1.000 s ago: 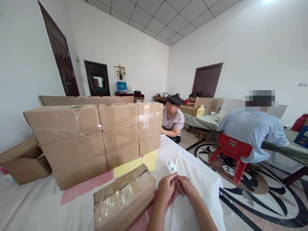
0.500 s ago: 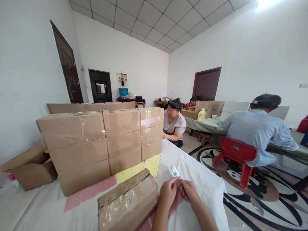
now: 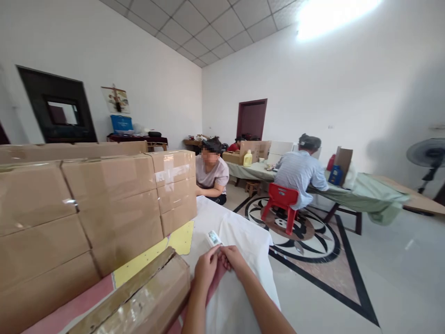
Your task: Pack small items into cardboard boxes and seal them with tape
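Observation:
My left hand (image 3: 207,265) and my right hand (image 3: 233,259) meet over the white cloth near the table's front right part. Both have their fingers closed, with thumbs and fingertips pinched together. What sits between the fingertips is too small and covered to make out. Just beyond them is a small white box (image 3: 213,238) with a greenish printed label; whether the fingers touch it I cannot tell. To the left of my left forearm lies a taped cardboard box (image 3: 149,297) with a gap along its top.
Stacked taped cartons (image 3: 118,199) form a wall at the left. Behind it a person (image 3: 213,174) sits low. Across the room another person (image 3: 299,167) sits on a red chair (image 3: 283,197) at a green-covered table (image 3: 368,195). A fan (image 3: 429,153) stands far right.
The view has swung to the right, bringing the fan into sight, so the things before me sit further left. My hands keep their pinched pose beside the small white box.

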Motion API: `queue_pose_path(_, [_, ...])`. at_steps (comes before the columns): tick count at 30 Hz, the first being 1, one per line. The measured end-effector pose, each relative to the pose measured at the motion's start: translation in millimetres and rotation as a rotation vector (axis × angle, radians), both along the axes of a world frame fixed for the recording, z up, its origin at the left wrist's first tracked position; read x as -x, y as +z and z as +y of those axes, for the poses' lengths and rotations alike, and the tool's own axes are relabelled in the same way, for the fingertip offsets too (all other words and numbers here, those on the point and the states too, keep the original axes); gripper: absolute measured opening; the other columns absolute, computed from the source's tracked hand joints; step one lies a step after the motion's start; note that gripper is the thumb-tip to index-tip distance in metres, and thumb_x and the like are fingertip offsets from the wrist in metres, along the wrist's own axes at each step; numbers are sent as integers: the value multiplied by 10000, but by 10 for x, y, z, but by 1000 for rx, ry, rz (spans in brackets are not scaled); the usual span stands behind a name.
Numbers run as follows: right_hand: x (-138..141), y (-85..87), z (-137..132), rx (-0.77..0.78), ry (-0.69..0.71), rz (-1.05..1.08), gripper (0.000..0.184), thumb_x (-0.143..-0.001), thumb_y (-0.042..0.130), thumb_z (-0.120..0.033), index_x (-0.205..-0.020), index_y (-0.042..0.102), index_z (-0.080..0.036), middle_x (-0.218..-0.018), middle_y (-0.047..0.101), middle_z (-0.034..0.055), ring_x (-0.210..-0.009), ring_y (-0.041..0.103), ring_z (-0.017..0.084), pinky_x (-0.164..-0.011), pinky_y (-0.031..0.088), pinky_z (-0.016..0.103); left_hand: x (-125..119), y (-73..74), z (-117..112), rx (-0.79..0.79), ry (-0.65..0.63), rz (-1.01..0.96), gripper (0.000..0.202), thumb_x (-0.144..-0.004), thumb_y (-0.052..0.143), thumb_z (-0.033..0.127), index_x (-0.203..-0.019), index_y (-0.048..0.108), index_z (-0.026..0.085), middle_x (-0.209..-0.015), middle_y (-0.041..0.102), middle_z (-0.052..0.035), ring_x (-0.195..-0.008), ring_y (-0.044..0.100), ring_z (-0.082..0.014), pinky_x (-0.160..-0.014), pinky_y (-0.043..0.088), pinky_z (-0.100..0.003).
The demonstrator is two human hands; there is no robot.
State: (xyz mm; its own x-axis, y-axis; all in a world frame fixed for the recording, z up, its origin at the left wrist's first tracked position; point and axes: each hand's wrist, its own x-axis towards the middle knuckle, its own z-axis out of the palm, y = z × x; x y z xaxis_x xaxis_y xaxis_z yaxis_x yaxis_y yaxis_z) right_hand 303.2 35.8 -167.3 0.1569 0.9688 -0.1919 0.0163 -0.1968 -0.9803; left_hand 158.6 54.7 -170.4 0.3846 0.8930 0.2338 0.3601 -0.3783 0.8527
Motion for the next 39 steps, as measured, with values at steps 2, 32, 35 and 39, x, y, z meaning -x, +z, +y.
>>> queue_pose_path(2, [9,3,-9,21,-37,-12,404,-885,524,-429,-606,618,-153,-404,510,-27,-308,400,76,-334,260,200,21,-3,-1,-1,-15,-2,438,-939,433,168,-1295,672,256,-1271,714,-19,-1181,666,-199,-1021,512,-323])
queue_pose_path(32, [-20,-4,9,100,47,35,387,-975,436,-346,-661,564,-160,-476,544,-9,-359,524,100,-319,304,173,44,-25,-14,18,8,-46,405,-937,493,220,-1290,683,283,-1221,737,-24,-1111,696,-200,-941,536,-296])
queue_pose_path(35, [-25,9,-7,105,46,36,359,-975,468,-341,-680,566,-160,-500,546,-14,-392,555,102,-334,338,165,47,-37,-16,12,9,-39,403,-945,488,222,-1294,679,285,-1254,723,-18,-1144,680,-190,-963,518,-278])
queue_pose_path(39, [-25,42,-51,102,64,34,368,-997,458,-348,-702,570,-158,-557,588,7,-481,617,112,-408,433,169,55,-34,-43,6,25,-7,400,-955,483,240,-1304,671,295,-1232,732,-30,-1107,689,-193,-918,516,-272])
